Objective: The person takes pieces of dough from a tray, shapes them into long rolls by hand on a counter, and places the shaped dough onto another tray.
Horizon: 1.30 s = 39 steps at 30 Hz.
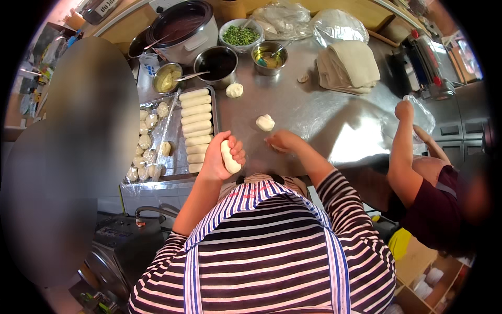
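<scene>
My left hand (pixel 222 157) is closed round an oblong piece of white dough (pixel 230 157), held up at the table's near edge. Low over the metal table, my right hand (pixel 285 141) has its fingers drawn together in a pinch; what they hold, if anything, is hidden. Just beyond it lies a small dough lump (pixel 265 123), not touched by either hand. Another round dough lump (pixel 235 90) sits farther back, near the bowls. Left of my left hand, a metal tray (pixel 215 104) holds a row of several white dough rolls (pixel 196 116).
At far left, plastic film covers several dough balls (pixel 151 121). Along the back stand a dark-filled bowl (pixel 216 64), a bowl of chopped greens (pixel 241 34), an oil bowl (pixel 270 57) and folded cloth (pixel 348 67). A co-worker's hands (pixel 404 110) hold a clear plastic bag at right.
</scene>
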Each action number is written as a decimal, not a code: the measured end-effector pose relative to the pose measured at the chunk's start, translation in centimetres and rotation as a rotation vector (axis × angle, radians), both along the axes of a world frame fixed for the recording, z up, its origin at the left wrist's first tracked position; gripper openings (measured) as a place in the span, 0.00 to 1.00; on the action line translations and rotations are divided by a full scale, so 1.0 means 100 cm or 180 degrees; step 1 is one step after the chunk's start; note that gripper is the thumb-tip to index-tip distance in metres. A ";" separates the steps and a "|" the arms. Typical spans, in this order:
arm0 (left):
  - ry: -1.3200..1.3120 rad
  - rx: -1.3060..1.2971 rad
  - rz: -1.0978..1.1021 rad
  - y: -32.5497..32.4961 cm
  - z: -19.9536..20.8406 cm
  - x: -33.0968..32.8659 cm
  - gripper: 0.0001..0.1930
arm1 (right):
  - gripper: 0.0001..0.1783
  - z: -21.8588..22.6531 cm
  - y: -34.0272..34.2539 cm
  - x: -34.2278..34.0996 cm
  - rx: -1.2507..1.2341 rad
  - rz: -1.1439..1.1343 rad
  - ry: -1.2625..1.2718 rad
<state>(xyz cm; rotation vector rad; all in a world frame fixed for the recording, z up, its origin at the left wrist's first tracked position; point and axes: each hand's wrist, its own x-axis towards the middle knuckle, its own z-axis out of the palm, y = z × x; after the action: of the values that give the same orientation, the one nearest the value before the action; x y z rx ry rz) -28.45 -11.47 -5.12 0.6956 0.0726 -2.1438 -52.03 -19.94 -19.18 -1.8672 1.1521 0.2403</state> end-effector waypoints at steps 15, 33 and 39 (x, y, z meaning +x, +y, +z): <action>-0.6716 -0.3277 -0.1348 -0.015 -0.104 -0.046 0.18 | 0.21 0.012 0.045 -0.031 -0.2613 -0.0918 0.0342; -0.7022 -0.4063 -0.1564 0.049 -0.128 -0.025 0.32 | 0.40 -0.001 0.159 -0.045 -0.2794 -0.0684 0.0372; -0.7212 -0.4016 -0.1135 -0.094 -0.150 -0.054 0.30 | 0.40 -0.009 -0.020 -0.008 -0.3193 -0.0905 0.0520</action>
<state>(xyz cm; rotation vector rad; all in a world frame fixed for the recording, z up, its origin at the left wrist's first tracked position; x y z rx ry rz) -33.86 -20.82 -20.12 1.7053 -2.2597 -0.1707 -52.85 -21.98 -20.06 -2.4978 1.8380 -0.4423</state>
